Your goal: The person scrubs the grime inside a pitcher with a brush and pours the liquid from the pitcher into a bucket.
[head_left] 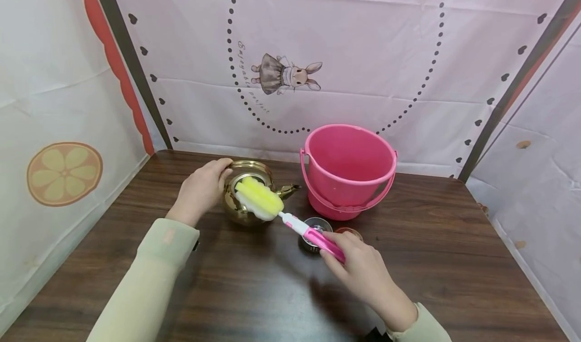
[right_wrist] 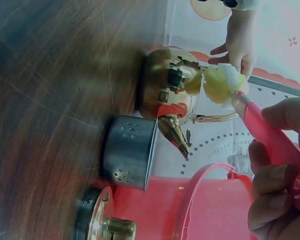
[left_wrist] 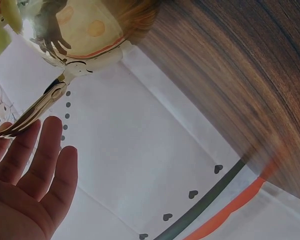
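A shiny gold teapot [head_left: 235,213] stands on the table at left centre, its top opening uncovered and its spout [head_left: 287,191] pointing right. My left hand [head_left: 201,189] holds the teapot's raised handle [left_wrist: 37,110] between thumb and fingers. With my right hand [head_left: 363,269] I grip the pink handle [head_left: 325,244] of a sponge brush. The yellow and white sponge head [head_left: 260,196] sits just over the teapot's opening and hides part of it; the right wrist view shows it above the rim.
Right of the teapot stands a pink bucket [head_left: 347,175], its handle hanging in front. Before the bucket are a metal strainer cup [right_wrist: 127,152] with holes and the teapot lid [right_wrist: 107,220] with a gold knob. A printed cloth [head_left: 363,44] hangs along the table's back edge.
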{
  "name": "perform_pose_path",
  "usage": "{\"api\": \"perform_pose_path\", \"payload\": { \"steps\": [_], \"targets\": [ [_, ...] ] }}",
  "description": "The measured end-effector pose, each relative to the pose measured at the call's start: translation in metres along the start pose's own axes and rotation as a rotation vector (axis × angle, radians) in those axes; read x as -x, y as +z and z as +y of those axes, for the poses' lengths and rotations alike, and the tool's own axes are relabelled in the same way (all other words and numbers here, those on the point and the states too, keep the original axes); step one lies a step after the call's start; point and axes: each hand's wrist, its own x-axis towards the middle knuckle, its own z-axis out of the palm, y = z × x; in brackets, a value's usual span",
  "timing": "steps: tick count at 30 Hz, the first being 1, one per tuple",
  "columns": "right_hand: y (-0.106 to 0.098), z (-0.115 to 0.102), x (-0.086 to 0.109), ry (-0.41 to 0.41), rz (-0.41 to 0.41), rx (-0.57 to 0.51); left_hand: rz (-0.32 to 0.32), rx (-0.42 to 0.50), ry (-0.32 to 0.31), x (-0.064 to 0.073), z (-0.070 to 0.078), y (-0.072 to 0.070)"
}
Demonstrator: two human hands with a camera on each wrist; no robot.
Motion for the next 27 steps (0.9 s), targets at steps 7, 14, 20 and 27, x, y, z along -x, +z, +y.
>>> {"api": "perform_pose_path", "payload": {
  "steps": [7,14,20,27],
  "targets": [
    [-0.0059,0.0000,0.0048,-0.039,0.040,-0.049,0.003,-0.008,0.002,-0.0003,-0.0004,0.0009],
    [-0.0077,0.0019,0.0057,-0.120,0.110,-0.069,0.008,-0.010,-0.001,0.0005,-0.0010,0.0012],
    [-0.0097,0.0035,0.0068,-0.136,0.122,-0.109,0.007,-0.008,0.001,0.0007,-0.0011,0.0005],
    [-0.0090,0.0078,0.0090,-0.127,0.152,-0.130,-0.002,-0.006,-0.006,0.0007,-0.0008,0.0005]
  ]
}}
